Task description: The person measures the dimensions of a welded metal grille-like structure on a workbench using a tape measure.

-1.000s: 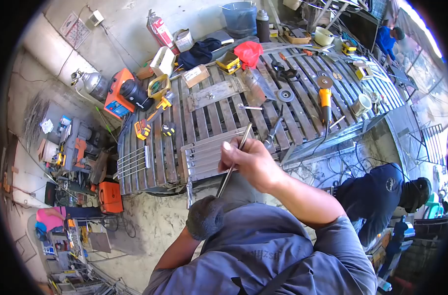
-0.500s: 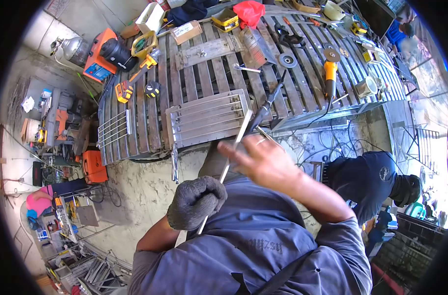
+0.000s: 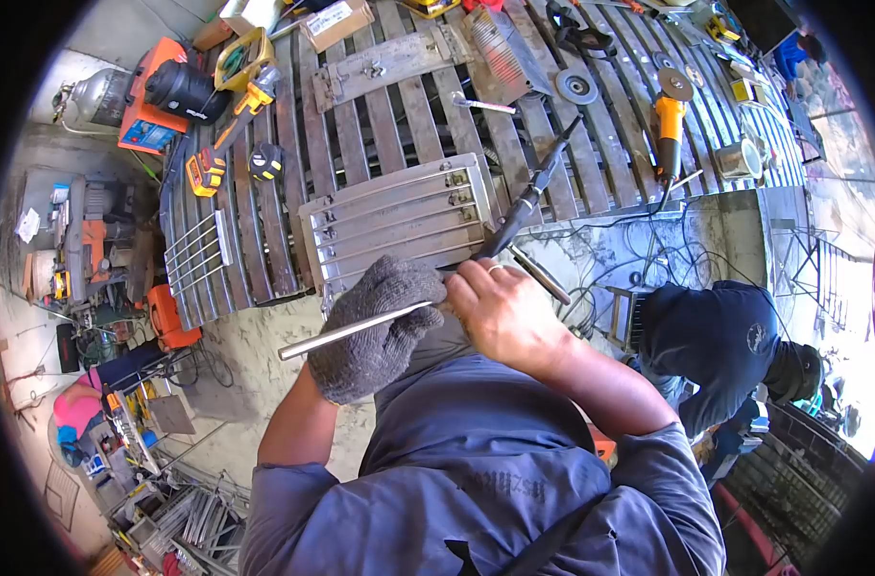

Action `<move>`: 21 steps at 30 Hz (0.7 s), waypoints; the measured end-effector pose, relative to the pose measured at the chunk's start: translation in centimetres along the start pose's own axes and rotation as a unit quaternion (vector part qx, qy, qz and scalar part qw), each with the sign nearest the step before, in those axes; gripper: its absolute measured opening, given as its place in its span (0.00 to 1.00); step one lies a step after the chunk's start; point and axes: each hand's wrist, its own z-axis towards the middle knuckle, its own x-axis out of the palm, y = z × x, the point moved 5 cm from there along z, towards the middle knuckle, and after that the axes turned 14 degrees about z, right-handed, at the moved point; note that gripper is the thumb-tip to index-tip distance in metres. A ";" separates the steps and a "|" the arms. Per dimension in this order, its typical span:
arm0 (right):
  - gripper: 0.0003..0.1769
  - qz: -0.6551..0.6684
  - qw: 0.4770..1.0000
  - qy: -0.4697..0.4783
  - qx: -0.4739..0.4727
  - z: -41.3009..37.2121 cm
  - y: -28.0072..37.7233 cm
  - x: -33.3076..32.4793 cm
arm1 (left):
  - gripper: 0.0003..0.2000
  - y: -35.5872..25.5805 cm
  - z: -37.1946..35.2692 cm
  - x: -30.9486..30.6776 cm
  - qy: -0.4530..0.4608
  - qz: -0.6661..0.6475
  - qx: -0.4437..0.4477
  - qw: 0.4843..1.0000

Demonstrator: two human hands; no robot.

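My left hand (image 3: 384, 326), in a dark grey knit glove, is closed around a thin silver metal rod (image 3: 327, 341). The rod's near end sticks out to the left; its other end disappears among the gloved fingers. Bare and with a ring on one finger, my right hand (image 3: 509, 317) has its fingers drawn together against the glove's fingertips. What they pinch, if anything, is hidden. Just beyond both hands, a flat metal frame with several parallel bars (image 3: 399, 226) lies at the bench edge. A black welding torch (image 3: 524, 206) rests at its right, pointing away.
On the slatted metal bench (image 3: 389, 139) are a yellow angle grinder (image 3: 669, 125), a grinding disc (image 3: 576, 86), a tape measure (image 3: 265, 161), a cordless tool (image 3: 231, 134) and an orange welding machine (image 3: 159, 101). A person in dark clothes (image 3: 711, 336) bends at the right, near floor cables.
The rod has swung from steep to nearly level, pointing left. My right hand, previously open and blurred, has closed and come against the glove. My left hand has risen.
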 end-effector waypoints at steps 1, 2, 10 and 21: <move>0.11 0.006 1.000 -0.012 -0.005 0.4 -0.8 -0.2 | 0.13 0.8 0.4 0.3 0.010 -0.004 -0.007 1.000; 0.13 0.025 1.000 -0.016 -0.005 0.7 -1.6 -0.3 | 0.13 1.5 0.8 0.6 0.021 -0.008 -0.015 1.000; 0.18 0.003 0.960 -0.168 0.224 -0.5 -12.3 -4.4 | 0.10 8.4 4.0 2.3 -0.112 -0.053 -0.050 0.991; 0.50 0.197 0.768 -0.219 0.569 -2.7 -24.1 1.9 | 0.07 11.0 7.4 6.5 -0.001 -0.009 -0.048 0.999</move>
